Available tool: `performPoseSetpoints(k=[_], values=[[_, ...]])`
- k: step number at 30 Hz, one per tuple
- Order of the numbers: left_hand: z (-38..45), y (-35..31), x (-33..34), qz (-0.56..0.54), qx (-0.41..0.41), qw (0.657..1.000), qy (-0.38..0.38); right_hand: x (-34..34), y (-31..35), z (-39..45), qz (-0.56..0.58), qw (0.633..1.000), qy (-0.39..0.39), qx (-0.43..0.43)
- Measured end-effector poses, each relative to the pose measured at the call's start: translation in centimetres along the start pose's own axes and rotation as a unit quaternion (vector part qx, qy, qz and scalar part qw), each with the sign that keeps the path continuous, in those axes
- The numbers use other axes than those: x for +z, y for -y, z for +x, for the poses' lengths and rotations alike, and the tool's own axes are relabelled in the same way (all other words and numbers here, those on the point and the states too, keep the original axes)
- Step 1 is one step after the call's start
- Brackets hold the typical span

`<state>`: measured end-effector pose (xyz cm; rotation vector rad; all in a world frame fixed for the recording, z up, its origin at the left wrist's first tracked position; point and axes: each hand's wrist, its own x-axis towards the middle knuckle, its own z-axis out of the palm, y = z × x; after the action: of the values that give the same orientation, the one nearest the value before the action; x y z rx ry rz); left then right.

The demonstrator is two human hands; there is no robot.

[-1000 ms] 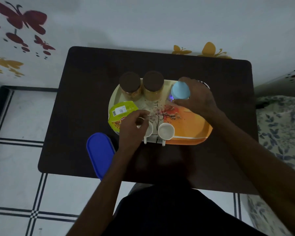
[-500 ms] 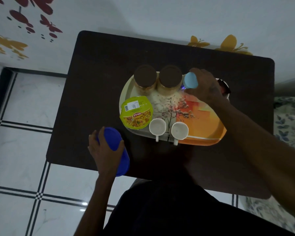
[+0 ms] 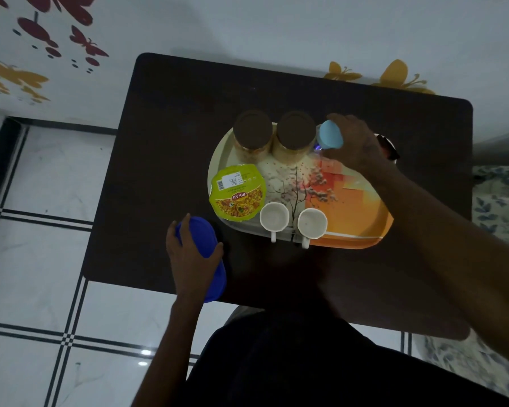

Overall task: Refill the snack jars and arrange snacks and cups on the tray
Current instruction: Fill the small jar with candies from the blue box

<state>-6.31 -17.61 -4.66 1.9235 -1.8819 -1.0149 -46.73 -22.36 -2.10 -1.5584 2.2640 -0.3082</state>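
While my right hand (image 3: 356, 145) curls round the light-blue cap (image 3: 331, 138) of a container at the tray's far edge, thumb and fingers wrapped over its top, my left hand (image 3: 193, 259) grips the blue lid (image 3: 206, 239) from above, fingers bent over its far end and thumb along its side. Just left of the blue cap I see two jars (image 3: 274, 136) with brown lids, standing upright side by side and touching, both holding pale snack. Nearer me from those, the green snack cup (image 3: 238, 193) sits sealed on the tray's left part, and beside it two white cups (image 3: 293, 221) stand open-side up with handles pointing toward me. All of these rest on the tray (image 3: 356, 218), whose orange corner lies under my right forearm. Between the tray's near-left rim and my left hand there is only a narrow strip of the dark table (image 3: 165, 148); the blue lid overhangs the table's near edge. Beyond my right hand, something dark and round peeks out; I cannot tell what.
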Motion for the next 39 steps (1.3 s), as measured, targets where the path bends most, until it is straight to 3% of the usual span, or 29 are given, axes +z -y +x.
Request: performPoseSetpoints(k=[14, 28, 39], values=[[-0.8, -0.4, 0.7, 0.003, 0.011, 1.0, 0.012, -0.7, -0.5, -1.4, 0.005, 0.999, -0.033, -0.037], [-1.3, -0.3, 0.9, 0.008, 0.016, 1.0, 0.022, -1.8, -1.4, -0.5, 0.015, 0.999, 0.021, -0.036], [-1.2, -0.3, 0.8, 0.007, 0.011, 1.0, 0.028, -2.2, -1.0, -0.8, 0.016, 1.0, 0.014, -0.02]])
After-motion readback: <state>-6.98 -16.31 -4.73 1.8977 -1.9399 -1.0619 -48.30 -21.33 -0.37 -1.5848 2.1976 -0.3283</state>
